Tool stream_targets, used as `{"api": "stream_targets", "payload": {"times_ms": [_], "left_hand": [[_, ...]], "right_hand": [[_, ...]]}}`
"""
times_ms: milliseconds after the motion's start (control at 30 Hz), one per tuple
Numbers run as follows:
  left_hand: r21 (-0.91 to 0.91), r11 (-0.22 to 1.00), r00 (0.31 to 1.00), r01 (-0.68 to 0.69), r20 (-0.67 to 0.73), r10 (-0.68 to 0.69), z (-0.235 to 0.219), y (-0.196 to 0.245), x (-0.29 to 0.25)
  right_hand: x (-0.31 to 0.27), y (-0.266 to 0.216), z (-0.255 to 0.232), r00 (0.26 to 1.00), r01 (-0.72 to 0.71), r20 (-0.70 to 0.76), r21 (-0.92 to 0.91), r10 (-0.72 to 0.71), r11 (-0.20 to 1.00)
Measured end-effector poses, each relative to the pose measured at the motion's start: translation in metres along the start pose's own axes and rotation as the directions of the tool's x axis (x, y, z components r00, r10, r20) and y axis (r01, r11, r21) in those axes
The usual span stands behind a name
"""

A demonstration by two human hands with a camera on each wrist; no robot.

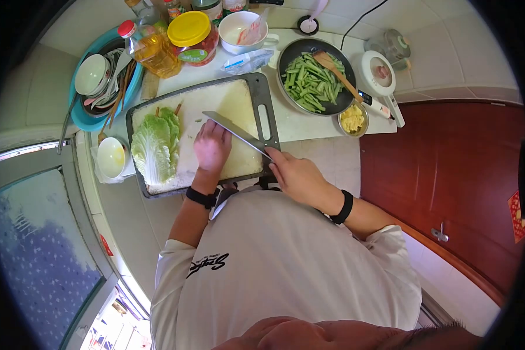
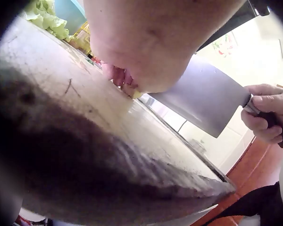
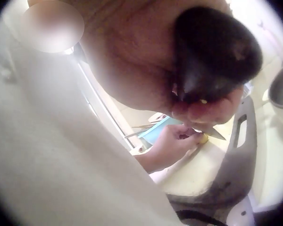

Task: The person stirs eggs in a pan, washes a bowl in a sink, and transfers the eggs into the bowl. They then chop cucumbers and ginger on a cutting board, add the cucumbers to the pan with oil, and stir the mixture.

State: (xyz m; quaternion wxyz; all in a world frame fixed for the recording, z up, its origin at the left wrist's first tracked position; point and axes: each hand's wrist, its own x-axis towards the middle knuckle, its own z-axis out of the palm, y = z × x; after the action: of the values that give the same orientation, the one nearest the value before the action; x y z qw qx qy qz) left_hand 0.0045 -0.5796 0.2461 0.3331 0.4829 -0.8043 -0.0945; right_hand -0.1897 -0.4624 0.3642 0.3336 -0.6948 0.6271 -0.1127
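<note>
My right hand [image 1: 302, 176] grips the black handle of a cleaver [image 2: 205, 101] with a broad steel blade. The blade reaches left over the cutting board [image 1: 234, 99], its edge close beside my left hand [image 1: 212, 147]. Bent fingers of that left hand pinch a small yellow piece [image 3: 204, 138] against the board, most of it hidden by the fingers. Napa cabbage leaves [image 1: 155, 146] lie on the board's left side. The board has a dark rim and a handle slot at its right end.
A pan [image 1: 283, 64] of cut green beans with a wooden spatula stands back right, above a small bowl of yellow food [image 1: 352, 119]. Behind the board are an oil bottle [image 1: 151, 51], a yellow-lidded jar [image 1: 191, 35] and a white bowl [image 1: 233, 26]. A blue basin [image 1: 76, 102] holds dishes at left.
</note>
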Motion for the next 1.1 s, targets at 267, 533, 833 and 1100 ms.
{"api": "stream_targets", "payload": {"times_ms": [267, 533, 833, 1100], "left_hand": [[-0.015, 1.000, 0.999, 0.017, 0.046, -0.017, -0.002, 0.000, 0.001], [-0.054, 0.998, 0.999, 0.033, 0.011, -0.033, -0.001, 0.001, -0.002], [0.018, 0.999, 0.998, 0.044, 0.049, -0.045, -0.001, 0.001, -0.001], [0.007, 1.000, 0.999, 0.026, 0.048, -0.027, 0.000, -0.002, -0.004]], "right_hand": [[0.008, 0.000, -0.007, 0.995, -0.030, 0.098, 0.044, 0.026, 0.999], [0.051, 0.015, 0.037, 0.988, 0.100, -0.129, 0.068, -0.091, 0.993], [0.011, -0.001, 0.013, 1.000, -0.002, -0.002, 0.001, 0.002, 1.000], [0.032, 0.008, 0.030, 1.000, -0.012, 0.025, -0.013, 0.012, 1.000]]}}
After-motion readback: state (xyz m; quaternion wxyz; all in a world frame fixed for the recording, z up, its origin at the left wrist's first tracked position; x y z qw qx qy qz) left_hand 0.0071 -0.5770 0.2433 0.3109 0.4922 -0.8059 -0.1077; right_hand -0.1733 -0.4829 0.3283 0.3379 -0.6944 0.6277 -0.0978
